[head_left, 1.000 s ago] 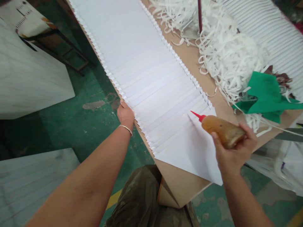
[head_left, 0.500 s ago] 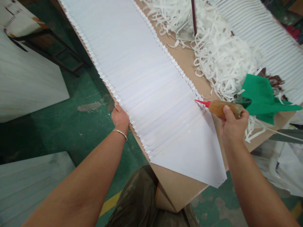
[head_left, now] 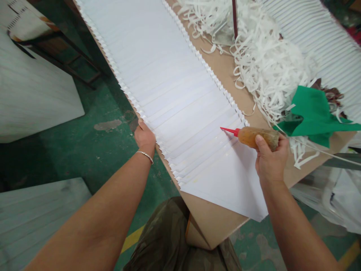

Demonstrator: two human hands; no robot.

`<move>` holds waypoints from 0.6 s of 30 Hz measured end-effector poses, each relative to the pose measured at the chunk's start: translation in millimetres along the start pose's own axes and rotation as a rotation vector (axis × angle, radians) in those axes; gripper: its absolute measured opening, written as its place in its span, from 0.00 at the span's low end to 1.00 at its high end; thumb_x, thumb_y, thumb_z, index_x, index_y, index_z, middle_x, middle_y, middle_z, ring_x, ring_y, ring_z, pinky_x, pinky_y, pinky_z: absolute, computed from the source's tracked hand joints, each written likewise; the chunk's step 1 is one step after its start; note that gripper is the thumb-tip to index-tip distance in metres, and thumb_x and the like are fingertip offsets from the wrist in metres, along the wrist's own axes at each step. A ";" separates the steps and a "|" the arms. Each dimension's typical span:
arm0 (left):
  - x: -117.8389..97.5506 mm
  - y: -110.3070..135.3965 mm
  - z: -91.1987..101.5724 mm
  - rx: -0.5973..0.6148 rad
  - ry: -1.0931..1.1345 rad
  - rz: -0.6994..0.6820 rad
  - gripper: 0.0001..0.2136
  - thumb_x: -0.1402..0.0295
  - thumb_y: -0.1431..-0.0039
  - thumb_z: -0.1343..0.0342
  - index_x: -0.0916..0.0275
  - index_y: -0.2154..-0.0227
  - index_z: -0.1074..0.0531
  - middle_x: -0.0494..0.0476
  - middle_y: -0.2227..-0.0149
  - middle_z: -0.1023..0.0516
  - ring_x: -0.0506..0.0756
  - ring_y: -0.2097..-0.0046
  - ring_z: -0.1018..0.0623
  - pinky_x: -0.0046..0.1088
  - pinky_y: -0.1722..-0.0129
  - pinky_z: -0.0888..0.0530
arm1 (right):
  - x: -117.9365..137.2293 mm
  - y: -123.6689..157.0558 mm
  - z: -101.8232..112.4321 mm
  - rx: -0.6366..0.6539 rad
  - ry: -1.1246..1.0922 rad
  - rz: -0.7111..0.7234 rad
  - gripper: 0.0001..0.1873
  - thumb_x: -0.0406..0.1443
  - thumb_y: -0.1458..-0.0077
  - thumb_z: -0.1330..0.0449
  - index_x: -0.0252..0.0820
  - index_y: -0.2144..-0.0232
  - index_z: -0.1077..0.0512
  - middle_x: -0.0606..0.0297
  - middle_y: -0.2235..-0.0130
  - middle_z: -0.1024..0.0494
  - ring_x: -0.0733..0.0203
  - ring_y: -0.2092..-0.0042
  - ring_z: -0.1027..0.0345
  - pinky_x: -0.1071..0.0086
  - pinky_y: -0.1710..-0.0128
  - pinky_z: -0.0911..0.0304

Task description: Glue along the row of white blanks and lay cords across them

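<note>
My right hand [head_left: 271, 162] is closed round a glue bottle [head_left: 249, 137] of cloudy amber plastic. Its slim red nozzle points left over the overlapping white paper sheets [head_left: 175, 90]. These sheets are fanned in a long row along the table, and thin shiny glue streaks show near the tip. At the table's left edge, my left hand [head_left: 145, 136] is curled against the rim beside the sheets' notched ends. Its fingertips are partly hidden. A bracelet circles that wrist.
Curly white paper strips [head_left: 265, 64] lie heaped on the brown table [head_left: 216, 69], with green cloth [head_left: 313, 113] close by. More layered white sheets [head_left: 316, 26] fill the far right. Pale panels [head_left: 36, 86] and a dark metal frame [head_left: 81, 69] stand left, over the green floor.
My right hand has brought the glue bottle left and slightly down, so the nozzle is farther in over the sheets. The left hand stays at the table edge. The view has shifted slightly.
</note>
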State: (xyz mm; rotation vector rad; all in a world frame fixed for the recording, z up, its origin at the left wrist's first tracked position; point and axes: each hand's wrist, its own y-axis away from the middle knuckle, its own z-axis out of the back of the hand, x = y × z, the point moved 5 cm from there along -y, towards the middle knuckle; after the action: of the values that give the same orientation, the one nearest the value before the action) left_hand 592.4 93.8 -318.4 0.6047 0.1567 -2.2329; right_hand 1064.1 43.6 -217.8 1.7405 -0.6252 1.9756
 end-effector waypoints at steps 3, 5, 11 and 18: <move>0.3 0.0 -0.7 0.007 0.006 0.005 0.31 0.58 0.26 0.70 0.72 0.56 0.22 0.77 0.57 0.19 0.66 0.53 0.20 0.39 0.52 0.26 | 6.5 19.3 -5.4 0.031 0.035 -0.009 0.35 0.46 0.57 0.25 0.44 0.50 0.34 0.65 0.55 0.25 0.59 0.57 0.27 0.53 0.47 0.29; 0.6 -0.2 -1.1 0.010 0.014 0.008 0.31 0.58 0.26 0.70 0.72 0.56 0.22 0.77 0.56 0.19 0.66 0.53 0.20 0.39 0.52 0.26 | 10.4 32.6 -9.0 0.056 0.067 -0.019 0.36 0.47 0.57 0.25 0.44 0.49 0.34 0.64 0.54 0.26 0.58 0.56 0.27 0.54 0.47 0.29; 1.6 -0.1 -2.0 0.020 0.024 0.037 0.32 0.57 0.26 0.70 0.73 0.55 0.22 0.77 0.56 0.19 0.65 0.52 0.19 0.38 0.50 0.26 | 19.8 74.0 -16.2 0.133 0.178 -0.028 0.38 0.47 0.55 0.26 0.45 0.45 0.33 0.61 0.51 0.27 0.56 0.54 0.28 0.58 0.50 0.30; -0.1 1.8 -0.7 0.039 0.033 0.042 0.31 0.58 0.25 0.69 0.72 0.54 0.21 0.76 0.53 0.19 0.65 0.50 0.20 0.39 0.48 0.26 | 32.4 118.8 -30.0 0.231 0.306 0.006 0.38 0.47 0.53 0.27 0.47 0.43 0.34 0.59 0.47 0.30 0.52 0.49 0.31 0.55 0.48 0.33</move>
State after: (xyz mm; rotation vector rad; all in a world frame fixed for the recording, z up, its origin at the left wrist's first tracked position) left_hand 594.1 92.9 -318.8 0.6603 0.1166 -2.1908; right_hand 966.1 -33.4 -194.9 1.5103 -0.3084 2.3323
